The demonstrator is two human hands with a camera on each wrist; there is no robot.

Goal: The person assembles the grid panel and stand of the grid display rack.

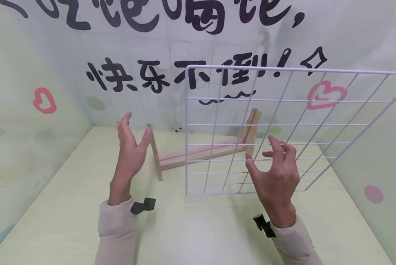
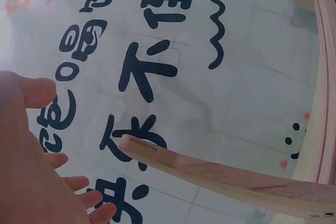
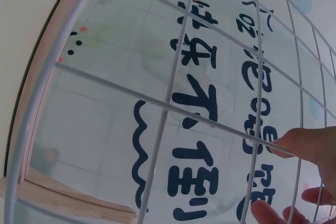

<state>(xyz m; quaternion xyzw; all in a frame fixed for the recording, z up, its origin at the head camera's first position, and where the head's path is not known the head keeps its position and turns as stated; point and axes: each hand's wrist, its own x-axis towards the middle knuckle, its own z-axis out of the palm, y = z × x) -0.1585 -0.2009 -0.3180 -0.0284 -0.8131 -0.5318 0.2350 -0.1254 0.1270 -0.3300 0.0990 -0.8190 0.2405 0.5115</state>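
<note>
A white wire grid panel stands upright and tilted, right of centre in the head view. My right hand is at its middle, with bent fingers and thumb around the wires. In the right wrist view the thumb lies against a wire and some fingertips show past the wires; the exact hold is partly hidden. Behind the panel a wooden stand rests on the table, with a long bar joining two upright ends. My left hand is raised beside the stand's left upright, fingers spread, holding nothing.
The pale yellow table runs back to a white printed sheet with large black characters. Printed side sheets flank the table, a pink heart on the left one. Dark camera mounts sit at both wrists.
</note>
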